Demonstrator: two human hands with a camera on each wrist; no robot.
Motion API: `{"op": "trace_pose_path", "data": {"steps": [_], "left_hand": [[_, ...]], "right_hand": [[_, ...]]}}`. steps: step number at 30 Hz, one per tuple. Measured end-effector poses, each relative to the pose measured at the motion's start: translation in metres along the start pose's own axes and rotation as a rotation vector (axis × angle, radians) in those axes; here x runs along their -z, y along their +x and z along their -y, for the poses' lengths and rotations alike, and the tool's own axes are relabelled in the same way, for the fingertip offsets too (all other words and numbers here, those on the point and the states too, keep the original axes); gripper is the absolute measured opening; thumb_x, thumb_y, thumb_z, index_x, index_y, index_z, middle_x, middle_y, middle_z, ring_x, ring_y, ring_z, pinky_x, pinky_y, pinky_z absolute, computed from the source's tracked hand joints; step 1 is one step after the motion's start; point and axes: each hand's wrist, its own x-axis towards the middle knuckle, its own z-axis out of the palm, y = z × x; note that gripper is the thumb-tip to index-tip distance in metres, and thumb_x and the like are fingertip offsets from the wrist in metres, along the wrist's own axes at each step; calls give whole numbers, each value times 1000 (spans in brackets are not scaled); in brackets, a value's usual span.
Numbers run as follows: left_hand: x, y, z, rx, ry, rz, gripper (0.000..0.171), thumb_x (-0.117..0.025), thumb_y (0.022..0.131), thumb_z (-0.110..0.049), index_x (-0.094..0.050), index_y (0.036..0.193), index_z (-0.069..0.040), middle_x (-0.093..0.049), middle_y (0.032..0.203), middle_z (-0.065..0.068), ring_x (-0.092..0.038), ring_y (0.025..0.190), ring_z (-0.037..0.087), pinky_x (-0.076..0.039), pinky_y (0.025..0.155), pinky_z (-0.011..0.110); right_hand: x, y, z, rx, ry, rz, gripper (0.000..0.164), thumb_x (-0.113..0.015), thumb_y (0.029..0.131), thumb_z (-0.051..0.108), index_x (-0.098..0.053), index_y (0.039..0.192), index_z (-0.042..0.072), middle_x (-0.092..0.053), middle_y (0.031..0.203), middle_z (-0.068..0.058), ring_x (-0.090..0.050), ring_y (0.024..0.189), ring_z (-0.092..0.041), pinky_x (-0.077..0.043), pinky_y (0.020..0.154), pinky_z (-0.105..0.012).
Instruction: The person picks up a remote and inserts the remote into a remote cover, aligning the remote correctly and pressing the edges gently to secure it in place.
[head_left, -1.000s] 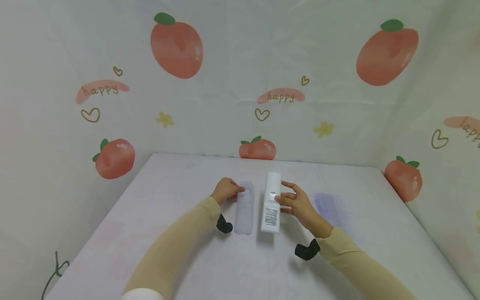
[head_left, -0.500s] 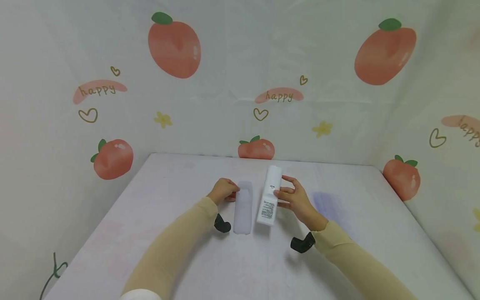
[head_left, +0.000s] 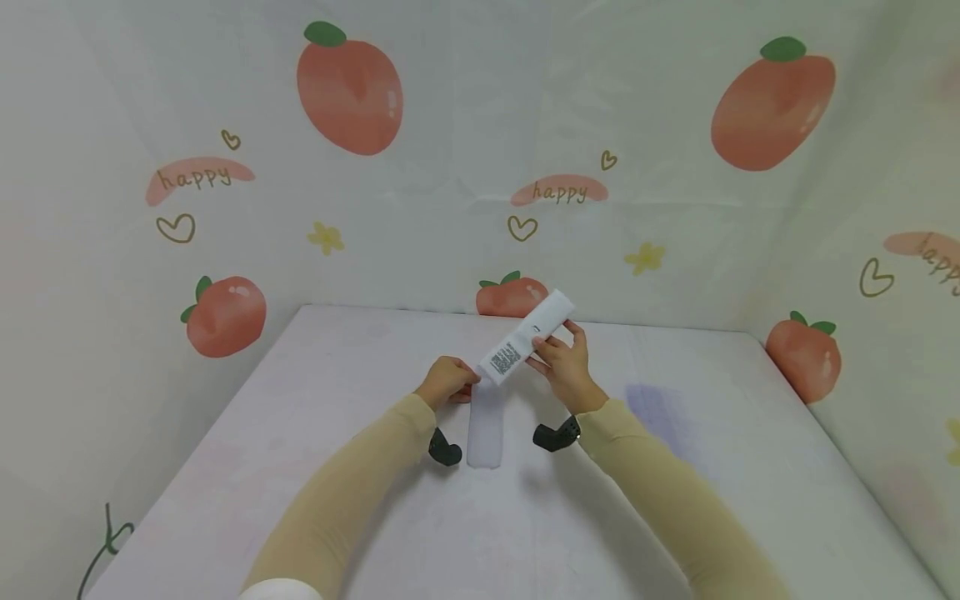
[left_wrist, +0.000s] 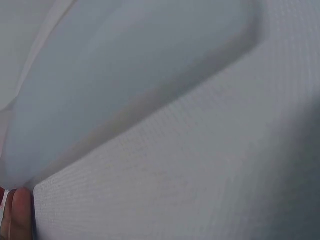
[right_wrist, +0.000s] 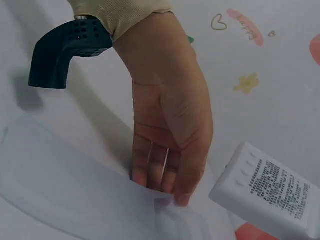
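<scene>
A long white remote control (head_left: 525, 337), its back with a printed label and code facing up, is tilted in the air in the head view. My right hand (head_left: 564, 371) grips it by its side. Below its lower end lies a translucent cover (head_left: 486, 429), long and shallow, on the table. My left hand (head_left: 447, 382) pinches this cover near its far end. In the left wrist view the cover (left_wrist: 140, 65) fills the upper left, with fingertips (left_wrist: 21, 212) at its corner. The right wrist view shows my left hand (right_wrist: 170, 100) at the cover, the remote control (right_wrist: 265, 190) beside it.
The table (head_left: 420, 533) is covered with a pale cloth. Behind it hangs a white curtain (head_left: 450, 125) printed with fruit, hearts and words. Black camera mounts sit at both wrists, the left one (head_left: 446, 450) close to the cover. A green cord (head_left: 111, 533) shows at the lower left.
My right hand has raised the remote control and moved it left and away from me. The remote has swung from near upright to diagonal. My left hand stays at the cover.
</scene>
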Motion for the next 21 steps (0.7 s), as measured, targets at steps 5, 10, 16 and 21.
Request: {"op": "trace_pose_path", "data": {"steps": [5, 10, 16, 21], "left_hand": [[1, -2, -1, -5, -37, 3, 10, -68, 84, -3, -63, 91, 2, -58, 77, 6, -56, 64, 13, -56, 57, 23], [1, -3, 0, -12, -41, 4, 10, -68, 85, -4, -63, 91, 2, -58, 76, 5, -56, 64, 13, -57, 59, 24], [1, -1, 1, -8, -36, 5, 9, -68, 85, -5, -62, 90, 1, -56, 73, 5, -56, 62, 12, -56, 58, 24], [0, 2, 3, -1, -9, -11, 9, -67, 86, -5, -63, 91, 1, -57, 72, 5, -56, 61, 11, -55, 55, 22]], "right_hand": [[-1, 27, -28, 42, 86, -85, 75, -54, 93, -9, -12, 147, 21, -49, 126, -18, -65, 86, -14, -57, 74, -32], [0, 34, -44, 78, 125, -150, 74, -54, 92, -13, -15, 146, 20, -51, 118, -17, -64, 80, -12, -57, 69, -31], [5, 36, -54, 112, 64, -197, 73, -55, 90, -14, -19, 145, 17, -52, 108, -15, -63, 77, -14, -56, 62, -28], [7, 35, -55, 141, -73, -192, 73, -58, 89, -13, -24, 146, 18, -53, 111, -17, -61, 86, -18, -57, 70, -34]]}}
